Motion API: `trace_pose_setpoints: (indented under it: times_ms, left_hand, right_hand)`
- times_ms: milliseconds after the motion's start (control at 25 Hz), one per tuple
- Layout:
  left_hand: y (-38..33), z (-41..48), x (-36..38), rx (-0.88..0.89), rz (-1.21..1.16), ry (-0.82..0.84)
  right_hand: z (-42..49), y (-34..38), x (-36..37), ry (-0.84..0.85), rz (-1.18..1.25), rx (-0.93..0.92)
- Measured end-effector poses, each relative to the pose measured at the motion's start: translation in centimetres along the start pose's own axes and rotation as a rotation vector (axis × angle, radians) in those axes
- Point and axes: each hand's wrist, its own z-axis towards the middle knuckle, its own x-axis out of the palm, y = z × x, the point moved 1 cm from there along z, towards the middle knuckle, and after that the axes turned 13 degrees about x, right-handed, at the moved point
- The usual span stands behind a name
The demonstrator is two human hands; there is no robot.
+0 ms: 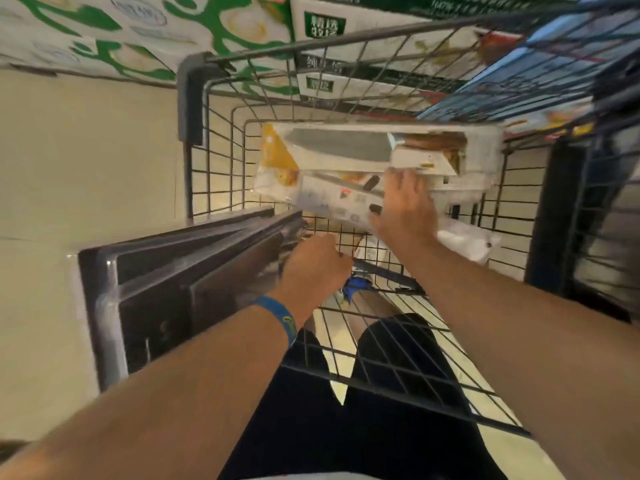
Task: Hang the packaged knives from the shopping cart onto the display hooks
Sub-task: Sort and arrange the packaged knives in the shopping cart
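Note:
I look down into a wire shopping cart [221, 157]. Two packaged knives lie across its basket: a clear pack with a wide blade and a yellow corner [332, 143], and a white pack [329, 199] below it. My right hand [405, 209] reaches into the cart, fingers over the upper pack's lower edge and thumb on the white pack, pinching the packs. My left hand [311, 268] grips a stack of dark flat packages [180, 289] held at the cart's near left. No display hooks are in view.
A white bag [467, 242] lies in the basket to the right of my hand. Stacked cartons with green print [138, 36] stand beyond the cart. A second dark wire cart [588, 202] stands at the right. Beige floor lies to the left.

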Motion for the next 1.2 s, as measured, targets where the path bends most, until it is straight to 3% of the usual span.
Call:
trace_pose_setpoints:
  times_ms: [120, 240, 320, 440, 600, 800, 840, 880, 960, 1000, 1040, 1120, 1200]
  left_hand:
    - [1.1, 0.5, 1.3, -0.077, -0.192, -0.077]
    - [1.5, 1.6, 0.8, -0.104, -0.448, -0.084]
    - [0.7, 1.7, 0.2, -0.178, -0.888, -0.166]
    - [-0.8, 1.4, -0.6, -0.245, -1.447, -0.185]
    - [-0.9, 1.7, -1.9, -0.232, -1.692, -0.229]
    - [-1.7, 2.3, -4.4, -0.068, -2.033, -0.402]
    - [-1.6, 2.5, -5.1, -0.074, -2.061, -0.454]
    - [-1.4, 2.5, -5.6, -0.093, -2.087, -0.500]
    - [-1.4, 2.2, -5.8, -0.119, -2.133, -0.537]
    - [-1.7, 1.7, -5.4, -0.100, -2.128, -0.507]
    - [-2.3, 1.0, -4.7, -0.061, -2.083, -0.427]
    - [-3.2, -0.7, -2.6, 0.001, -1.863, -0.244]
    - [-2.8, -2.1, -0.9, -0.015, -1.656, -0.177]
  right_hand:
    - [-1.3, -0.2, 3.2, 0.028, -0.061, -0.088]
    - [-0.9, -1.4, 3.6, 0.089, 0.004, 0.039]
    - [-1.7, -1.6, 2.8, 0.108, 0.083, 0.079]
    - [-5.4, -0.4, 0.5, -0.092, 0.217, 0.019]
    - [-8.3, 0.5, -1.6, -0.289, 0.369, -0.141]
    - [-7.3, 0.7, -2.5, -0.258, 0.502, -0.015]
    - [-7.7, 0.5, -2.4, -0.188, 0.630, 0.050]
    - [-8.2, 0.4, -2.2, -0.017, 0.819, 0.175]
    - [-8.6, 1.0, -2.0, 0.507, 1.345, 0.547]
    - [-8.2, 1.3, -2.1, 0.687, 1.545, 0.670]
    - [-7.2, 1.5, -2.1, 0.780, 1.712, 0.701]
    - [-5.0, 1.5, -2.4, 0.739, 1.999, 0.713]
    - [-3.5, 1.0, -3.1, 0.688, 2.234, 0.840]
